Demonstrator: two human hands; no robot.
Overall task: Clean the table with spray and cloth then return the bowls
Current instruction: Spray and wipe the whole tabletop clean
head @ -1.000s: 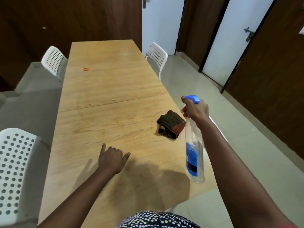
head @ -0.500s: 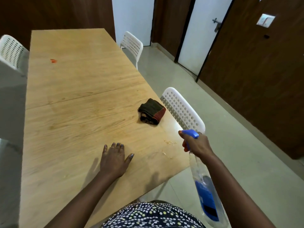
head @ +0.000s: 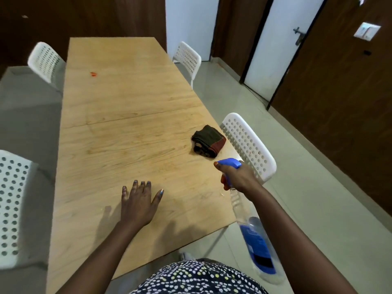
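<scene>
From my head camera I look down along a long wooden table [head: 127,128]. My left hand [head: 139,203] lies flat on the near part of the tabletop, palm down, fingers straight and a little spread, thumb angled out to the right; it holds nothing. Its shadow falls on the wood just beside my wrist.

My right hand [head: 237,177] is wrapped around the neck of a spray bottle [head: 257,245], with my forefinger stretched along the top of the blue trigger head. I hold it over the table's right edge, near the front corner. The nozzle points toward the table, and the clear body with its blue label slants down and back toward me, off the side of the table and above the floor. A few small wet marks glint on the wood just below my right hand.

The cloth [head: 209,143], dark with a red-brown band, sits folded in a bundle on the table near the right edge, just beyond the blue trigger head and apart from both hands. Far up the table, toward the left side, there is a small red spot [head: 93,74].

White perforated chairs stand around the table: one [head: 249,145] at the right close to the cloth, one [head: 187,58] farther along that side, and two on the left. No bowls are in sight.
</scene>
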